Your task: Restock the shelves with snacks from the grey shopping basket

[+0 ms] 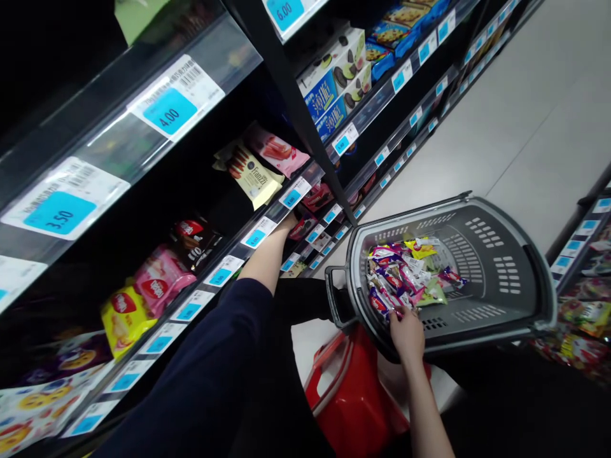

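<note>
In the grey shopping basket [525, 242], long axis left to right, lie wrapped snacks [403, 277]. Your right hand [408, 329], nearer, touches them, fingers half-curled, grip unclear; your left hand, beyond the shelf edge [226, 270], is hidden, its grip unknowable.

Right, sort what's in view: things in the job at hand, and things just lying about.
In the job:
grey basket
small packets inside it
right hand, at those packets
left forearm, its hand out of sight

Apparently just lying about:
cream Franzzi packet
yellow packet
red object below the basket
</note>
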`<move>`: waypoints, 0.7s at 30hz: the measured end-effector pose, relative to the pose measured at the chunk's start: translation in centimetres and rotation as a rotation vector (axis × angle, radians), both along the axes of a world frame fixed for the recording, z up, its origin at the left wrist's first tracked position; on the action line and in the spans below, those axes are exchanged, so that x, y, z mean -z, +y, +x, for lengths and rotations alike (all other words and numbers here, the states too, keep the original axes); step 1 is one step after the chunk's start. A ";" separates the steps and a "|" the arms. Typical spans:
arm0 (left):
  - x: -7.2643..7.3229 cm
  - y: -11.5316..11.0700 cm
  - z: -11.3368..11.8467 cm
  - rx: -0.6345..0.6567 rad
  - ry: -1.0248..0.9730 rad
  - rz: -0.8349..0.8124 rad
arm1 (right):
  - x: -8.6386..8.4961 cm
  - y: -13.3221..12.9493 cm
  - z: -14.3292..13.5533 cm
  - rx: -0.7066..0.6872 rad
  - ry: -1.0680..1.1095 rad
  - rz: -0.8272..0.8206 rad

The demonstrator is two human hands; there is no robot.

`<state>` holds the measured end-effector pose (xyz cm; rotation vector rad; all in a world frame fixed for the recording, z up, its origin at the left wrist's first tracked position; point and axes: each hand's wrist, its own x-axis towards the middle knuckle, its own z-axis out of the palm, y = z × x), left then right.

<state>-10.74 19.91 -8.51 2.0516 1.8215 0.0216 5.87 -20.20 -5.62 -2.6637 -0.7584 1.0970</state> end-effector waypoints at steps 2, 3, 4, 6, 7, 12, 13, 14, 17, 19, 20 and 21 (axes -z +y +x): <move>-0.4 0.0 0.2 -0.023 -0.005 -0.008 | 0.0 0.1 0.0 0.009 0.020 0.016; -0.6 -0.1 0.2 -0.038 -0.010 -0.007 | 0.0 0.2 0.0 0.013 0.029 0.022; -1.0 -0.3 0.1 -0.049 -0.018 0.013 | -0.1 0.2 0.0 0.017 0.039 0.028; -1.9 -1.1 -0.3 -0.061 -0.041 0.095 | -0.1 0.3 -0.1 0.030 0.060 0.042; -2.4 -1.7 -0.5 -0.062 -0.052 0.143 | -0.2 0.3 -0.1 0.038 0.074 0.056; -4.2 -6.8 -1.7 -0.200 -0.055 0.253 | -0.2 0.2 -0.2 0.047 0.117 0.151; -4.3 -8.0 -2.1 -0.256 -0.063 0.266 | -0.2 0.1 -0.2 0.047 0.112 0.173; -4.4 -9.1 -2.4 -0.312 -0.094 0.284 | -0.2 0.1 -0.2 0.049 0.104 0.199; -4.7 -11.6 -3.5 -0.470 -0.379 0.374 | -0.1 -0.2 -0.6 0.051 0.097 0.283; -5.1 -12.4 -4.1 -0.533 -0.529 0.412 | -0.1 -0.3 -1.0 0.047 0.113 0.340; -5.4 -12.7 -4.3 -0.563 -0.569 0.421 | -0.2 -0.4 -1.1 0.043 0.120 0.370; -5.6 -13.0 -4.5 -0.593 -0.599 0.423 | -0.2 -0.4 -1.2 0.040 0.124 0.400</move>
